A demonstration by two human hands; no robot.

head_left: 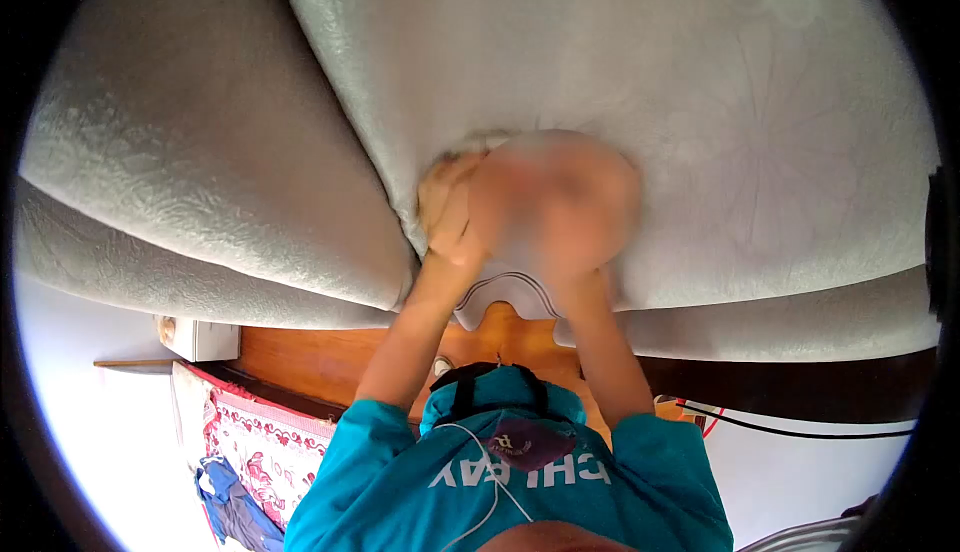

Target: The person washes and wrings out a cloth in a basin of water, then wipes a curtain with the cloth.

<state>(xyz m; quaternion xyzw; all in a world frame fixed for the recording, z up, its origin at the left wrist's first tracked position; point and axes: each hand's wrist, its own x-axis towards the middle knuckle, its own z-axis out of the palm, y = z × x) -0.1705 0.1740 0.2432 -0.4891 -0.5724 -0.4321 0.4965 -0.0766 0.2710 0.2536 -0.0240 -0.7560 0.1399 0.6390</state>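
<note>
Grey velvety fabric with an embossed pattern, a sofa cover (pixel 740 192), spreads over the broad padded surface in front of me. My left hand (pixel 455 210) is on it near the front edge, fingers bent and seemingly closed on the cloth. Close beside it, my right hand (pixel 585 217) is also at the cover, but a blur hides its fingers. Between my wrists, a scalloped trimmed edge (pixel 508 282) of grey cloth hangs over the front. What lies between the hands is smeared.
A padded grey section (pixel 200 152) adjoins on the left, divided by a dark gap. Behind me are a wooden floor (pixel 300 352), a white box (pixel 205 340), a red-and-white patterned cloth (pixel 265 442) and a blue garment (pixel 240 507). A black cable (pixel 800 432) runs at right.
</note>
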